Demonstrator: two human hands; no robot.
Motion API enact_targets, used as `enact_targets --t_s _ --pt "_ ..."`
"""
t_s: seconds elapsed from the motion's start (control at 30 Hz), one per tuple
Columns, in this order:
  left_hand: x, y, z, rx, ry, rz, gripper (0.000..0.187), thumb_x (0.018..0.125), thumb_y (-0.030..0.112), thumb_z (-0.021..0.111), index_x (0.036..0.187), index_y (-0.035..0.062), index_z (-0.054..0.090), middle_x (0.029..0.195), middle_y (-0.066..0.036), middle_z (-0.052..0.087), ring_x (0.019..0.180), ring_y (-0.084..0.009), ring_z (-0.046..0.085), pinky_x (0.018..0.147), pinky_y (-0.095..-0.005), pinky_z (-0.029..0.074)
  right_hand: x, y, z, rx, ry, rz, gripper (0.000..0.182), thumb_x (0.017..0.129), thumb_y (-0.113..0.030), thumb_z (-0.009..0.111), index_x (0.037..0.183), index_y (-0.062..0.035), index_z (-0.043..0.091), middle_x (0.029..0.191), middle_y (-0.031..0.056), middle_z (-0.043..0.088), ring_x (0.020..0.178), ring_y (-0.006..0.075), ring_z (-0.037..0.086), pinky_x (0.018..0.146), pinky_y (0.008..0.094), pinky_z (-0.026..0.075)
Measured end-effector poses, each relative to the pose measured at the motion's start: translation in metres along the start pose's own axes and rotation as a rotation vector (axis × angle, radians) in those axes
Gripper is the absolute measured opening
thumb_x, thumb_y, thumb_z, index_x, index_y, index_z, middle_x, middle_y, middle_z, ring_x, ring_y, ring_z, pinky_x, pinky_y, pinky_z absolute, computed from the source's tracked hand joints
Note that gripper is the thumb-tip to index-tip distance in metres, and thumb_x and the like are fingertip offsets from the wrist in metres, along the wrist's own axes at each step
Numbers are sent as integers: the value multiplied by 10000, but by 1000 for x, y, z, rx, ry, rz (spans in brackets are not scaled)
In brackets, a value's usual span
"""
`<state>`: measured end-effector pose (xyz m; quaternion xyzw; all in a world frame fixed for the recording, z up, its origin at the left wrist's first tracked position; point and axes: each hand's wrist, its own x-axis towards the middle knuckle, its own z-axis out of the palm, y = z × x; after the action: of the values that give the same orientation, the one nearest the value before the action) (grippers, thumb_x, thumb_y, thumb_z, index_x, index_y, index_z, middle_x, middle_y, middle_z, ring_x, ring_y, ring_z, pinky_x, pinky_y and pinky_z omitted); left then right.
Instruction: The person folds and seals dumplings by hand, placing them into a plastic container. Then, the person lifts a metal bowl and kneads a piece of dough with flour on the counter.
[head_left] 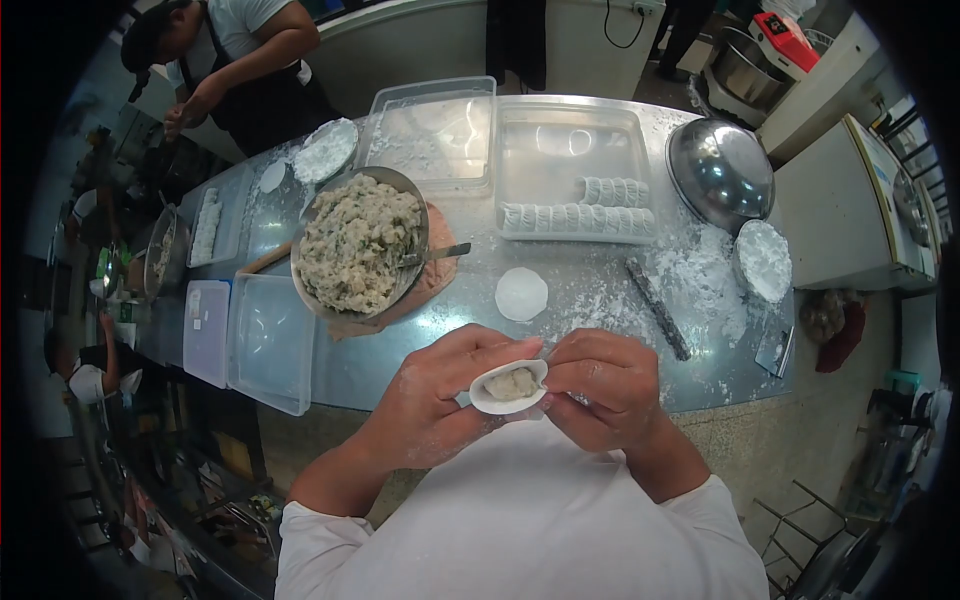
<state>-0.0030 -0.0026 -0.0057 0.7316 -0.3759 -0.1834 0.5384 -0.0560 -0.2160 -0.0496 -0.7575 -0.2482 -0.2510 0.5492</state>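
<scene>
Between my two hands, close to my chest, is a dumpling (509, 386): a round white wrapper, cupped, with pale filling showing in its middle. My left hand (440, 390) curls around its left side, the thumb and fingers on the rim. My right hand (605, 385) pinches the wrapper's right edge between thumb and fingers. Just beyond the hands a flat round wrapper (521, 295) lies on the metal table. Further left stands a large bowl of filling (362, 242), heaped with a pale mix flecked green, and a metal spatula (436, 255) sticks out of it.
A plastic tray (570, 150) holds rows of finished dumplings (578, 219). A dark rolling pin (657, 310) lies among spilled flour near a flour bowl (763, 261) and an upturned metal bowl (721, 172). Plastic containers (270, 340) stand at left. Another person (230, 65) works across the table.
</scene>
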Motion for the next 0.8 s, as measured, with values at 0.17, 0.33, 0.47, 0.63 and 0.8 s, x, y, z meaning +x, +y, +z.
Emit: enact_targets --t_s 0.17,0.33,0.47,0.63,0.8 --pt "-1 1 0 -46 -42 13 568 855 1 758 1399 46 603 1141 -141 667 1025 -237 665 870 -329 540 -1 -3 -4 7 30 61 191 685 -37 821 822 -20 689 767 112 678 672 245 691 569 324 546" --pt "0 3 -2 -48 -65 -8 560 857 -9 749 1396 48 606 1141 -141 666 1028 -236 666 870 -330 541 0 -1 -3 25 13 42 188 691 -44 819 832 -21 698 770 112 681 667 246 688 571 325 545" --pt "-1 -2 -4 -12 -17 5 557 858 -14 744 1394 55 609 1132 -143 666 1024 -239 672 858 -331 549 5 -5 -3 60 20 31 188 673 -7 802 833 -23 706 769 109 680 664 244 686 568 323 543" --pt "0 2 -1 16 -24 14 574 853 -32 739 1402 67 604 1142 -142 661 1021 -244 674 866 -340 555 0 0 -1 9 1 3 197 653 15 787 827 -17 701 764 108 678 666 244 687 570 325 545" --pt "-1 6 1 -17 -11 -49 532 829 41 796 1339 16 646 1152 -137 663 1037 -227 655 883 -324 525 1 -2 -2 -11 16 30 187 657 13 786 818 -16 697 763 109 677 673 243 691 574 325 546"
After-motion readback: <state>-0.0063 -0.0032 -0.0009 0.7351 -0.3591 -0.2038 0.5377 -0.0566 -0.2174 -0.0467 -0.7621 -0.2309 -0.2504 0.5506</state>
